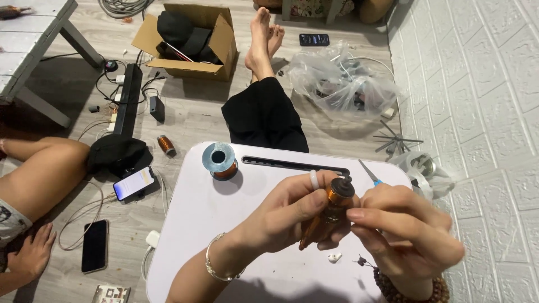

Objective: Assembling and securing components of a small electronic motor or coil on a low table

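Note:
Over a small white lap table, my left hand grips a small copper-wound coil part with a dark top. The part tilts, its orange lower end pointing down left. My right hand pinches at the part's upper right side with thumb and forefinger. A white ring sits on a finger of my left hand. A spool of copper wire stands upright at the table's far left. A blue-handled tool lies at the table's far right edge. A tiny white piece lies on the table below my hands.
My legs stretch out beyond the table. A cardboard box with dark items, a clear plastic bag, a power strip, another copper spool and phones lie on the floor. Another person's leg and hand are at left. A white wall runs along the right.

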